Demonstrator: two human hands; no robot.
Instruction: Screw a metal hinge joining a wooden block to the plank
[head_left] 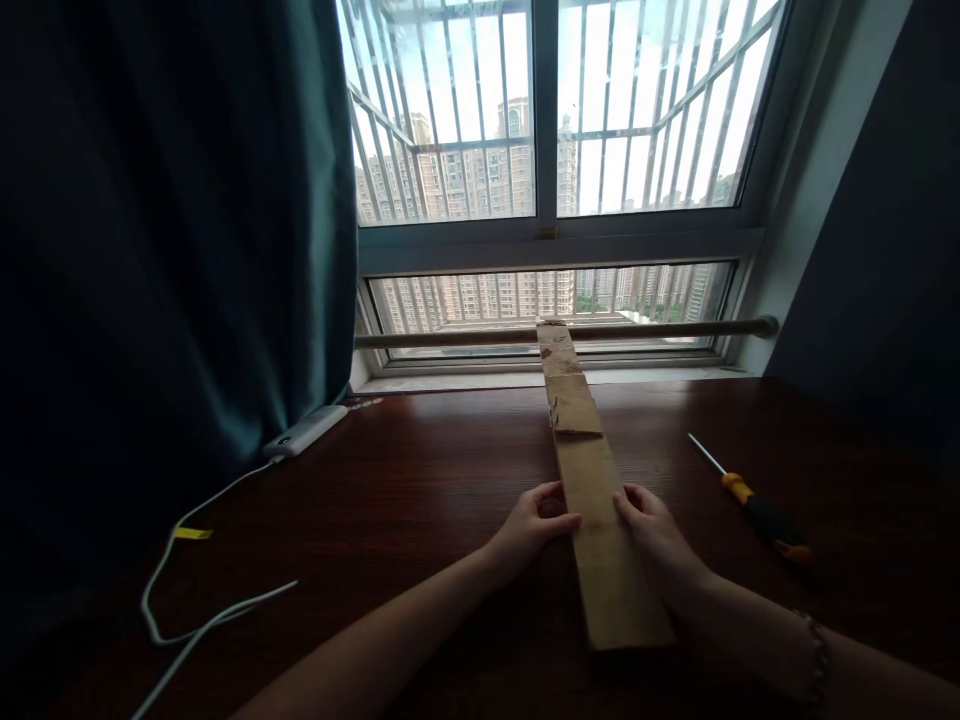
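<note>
A long wooden board (600, 560) points away from me across the dark table. Its far end reaches the rail by the window, and a torn strip of brown cardboard or thin wood (574, 405) covers the far part. My left hand (534, 525) grips the board's left edge, thumb on top and fingers at the side. Opposite it, my right hand (660, 535) holds the right edge with its thumb on the upper face; its other fingers are partly hidden. To the right lies a screwdriver (765, 510) with a yellow and black handle, touched by neither hand.
On the left, a white power strip (311, 430) lies by a dark curtain (300, 250), and its white cable (161, 575) loops across the reddish-brown table (435, 450). A horizontal rail (667, 330) runs before the barred window. A yellow tag (193, 534) sits beside the cable.
</note>
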